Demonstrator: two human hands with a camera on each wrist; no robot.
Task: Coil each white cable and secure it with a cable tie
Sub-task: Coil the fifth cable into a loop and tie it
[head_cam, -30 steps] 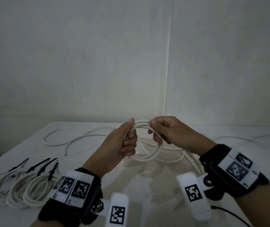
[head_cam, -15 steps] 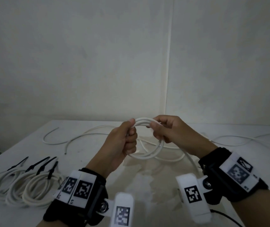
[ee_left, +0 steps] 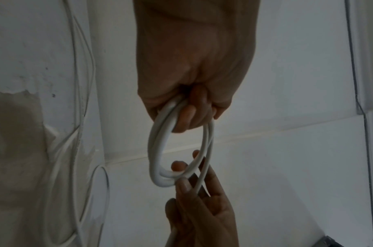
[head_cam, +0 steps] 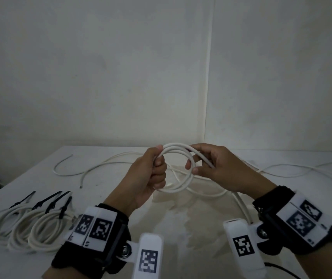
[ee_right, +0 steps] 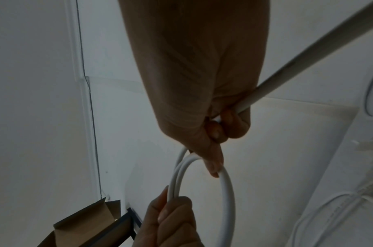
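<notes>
Both forearms reach forward from 6 o'clock, each wrist wrapped in a black band with white marker blocks. The left hand (head_cam: 148, 176) is raised at about 11 o'clock of the centre, back toward the camera, its fingers (head_cam: 160, 171) curled into a fist-like grip around what it holds, thumb up along the top. The right hand (head_cam: 219, 168) faces it from 1 o'clock, just beside it, thumb and forefinger pinching, the other fingers curled underneath.
</notes>
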